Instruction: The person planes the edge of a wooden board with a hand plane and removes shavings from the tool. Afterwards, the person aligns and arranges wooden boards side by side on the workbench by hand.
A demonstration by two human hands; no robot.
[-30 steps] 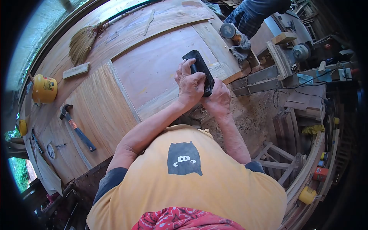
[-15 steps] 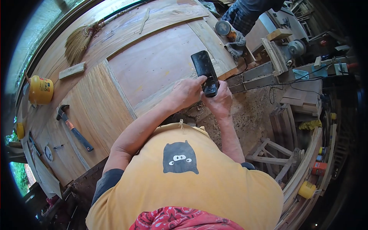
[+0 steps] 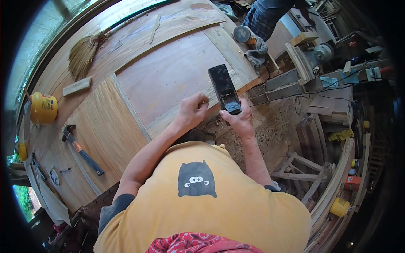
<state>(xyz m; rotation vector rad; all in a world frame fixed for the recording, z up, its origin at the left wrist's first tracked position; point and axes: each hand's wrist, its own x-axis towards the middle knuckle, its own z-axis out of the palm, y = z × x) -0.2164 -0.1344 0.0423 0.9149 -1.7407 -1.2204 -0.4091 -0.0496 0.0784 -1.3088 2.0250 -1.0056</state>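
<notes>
My right hand [image 3: 241,120] grips the lower end of a black mobile phone [image 3: 222,86], with the thumb across its face. The lower part of the phone's face looks pale and bluish; I cannot read what is on it. My left hand [image 3: 193,109] is just to the left of the phone and apart from it. Its fingers are curled in, and nothing shows in them. Beneath and beyond both hands lies a large wooden panel [image 3: 164,71] with a pale inset sheet.
A hammer [image 3: 82,148], a yellow tub [image 3: 43,108], a wood block [image 3: 77,86] and a straw broom [image 3: 82,57] lie on boards at left. Another person's leg [image 3: 263,19] is at the top. A wooden frame [image 3: 301,168] stands on the floor at right.
My left hand has drawn back left from the phone, where its finger was touching the face. The phone has shifted slightly down and to the left in my right hand.
</notes>
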